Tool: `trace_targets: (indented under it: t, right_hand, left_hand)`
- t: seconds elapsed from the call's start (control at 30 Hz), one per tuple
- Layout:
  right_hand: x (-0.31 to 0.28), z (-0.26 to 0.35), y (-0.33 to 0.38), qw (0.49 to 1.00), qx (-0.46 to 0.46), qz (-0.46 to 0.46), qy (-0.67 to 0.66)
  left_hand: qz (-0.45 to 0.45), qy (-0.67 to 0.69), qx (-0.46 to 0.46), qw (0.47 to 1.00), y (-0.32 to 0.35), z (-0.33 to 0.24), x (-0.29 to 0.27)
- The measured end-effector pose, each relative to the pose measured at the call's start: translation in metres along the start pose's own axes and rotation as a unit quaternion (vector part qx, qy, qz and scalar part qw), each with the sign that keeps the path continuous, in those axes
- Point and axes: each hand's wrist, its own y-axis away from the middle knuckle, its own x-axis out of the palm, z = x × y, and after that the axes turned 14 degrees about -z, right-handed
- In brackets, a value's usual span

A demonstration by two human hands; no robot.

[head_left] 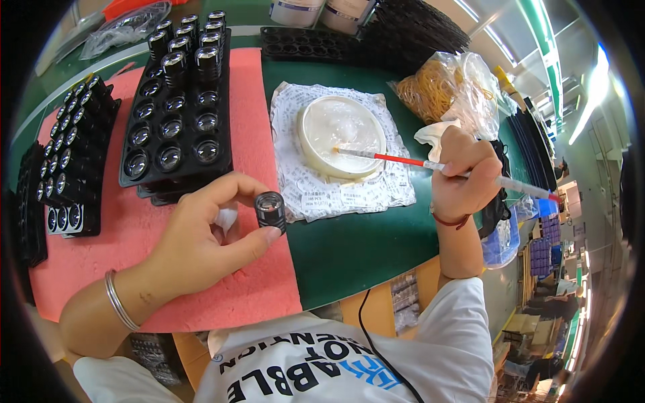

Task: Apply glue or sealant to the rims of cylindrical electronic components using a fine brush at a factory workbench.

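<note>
Left hand [201, 235] pinches a black ribbed cylinder [271, 215]; right hand [467, 171] grips a slender red-and-white stick [406, 160], apparently dipping into the round white dish [346, 172] leftward; lifting next calls for steadiness.

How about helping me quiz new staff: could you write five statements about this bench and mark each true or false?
1. The left hand holds a small black cylinder. True.
2. The right hand holds a thin stick with its tip over the round white dish. True.
3. Black trays are stacked on the pink mat. True.
4. The round white dish rests directly on the pink mat. False: it sits on a white printed sheet.
5. The bag of yellow bands is left of the round white dish. False: it is to the right.
</note>
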Motion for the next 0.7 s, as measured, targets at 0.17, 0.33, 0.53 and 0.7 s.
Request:
trace_targets:
  t: [0.17,0.33,0.53,0.7]
  right_hand:
    - [0.0009,-0.0037,0.0008,0.993,0.094,-0.039,-0.063]
    - [-0.0011,-0.007,0.0017,0.982,0.139,-0.076,-0.101]
    - [0.0005,-0.0006,-0.0017,0.994,0.092,-0.03,-0.054]
    - [0.0011,0.0006,-0.0029,0.998,0.044,-0.006,-0.039]
  left_hand:
    - [-0.001,0.008,0.005,1.0,-0.0001,0.0012,0.0008]
    - [0.001,0.011,-0.006,1.0,0.0006,0.0006,0.0009]
    - [0.003,-0.007,0.007,1.0,-0.0001,0.0012,0.0001]
    - [-0.003,-0.008,0.015,1.0,0.0003,0.0023,0.0002]
